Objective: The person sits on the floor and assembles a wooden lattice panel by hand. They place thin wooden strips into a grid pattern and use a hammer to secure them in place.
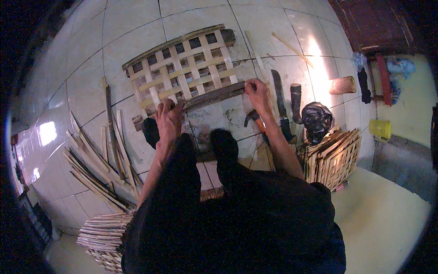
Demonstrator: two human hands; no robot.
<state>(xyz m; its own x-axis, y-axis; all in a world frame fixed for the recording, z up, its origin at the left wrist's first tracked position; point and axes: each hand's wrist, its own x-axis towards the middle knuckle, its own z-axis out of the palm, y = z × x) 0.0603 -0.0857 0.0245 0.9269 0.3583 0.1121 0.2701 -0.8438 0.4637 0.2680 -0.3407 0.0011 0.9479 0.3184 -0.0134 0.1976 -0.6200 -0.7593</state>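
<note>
At the woven panel's (182,76) near edge, my right hand (258,95) pinches a dark strip (214,97); my left hand (169,115) curls at its left end, grip unclear.

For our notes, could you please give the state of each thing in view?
Pale lattice panel of flat strips, woven with open gaps
Long dark flat strip, touched by left fingers and right fingers
Long black-bladed machete, lying down
Orange-handled dark hammer, lying down
Black plastic bag, crumpled
Brown wooden cylinder, lying sideways
Pale thin strips, loose
Pale woven sheets, stacked
</note>
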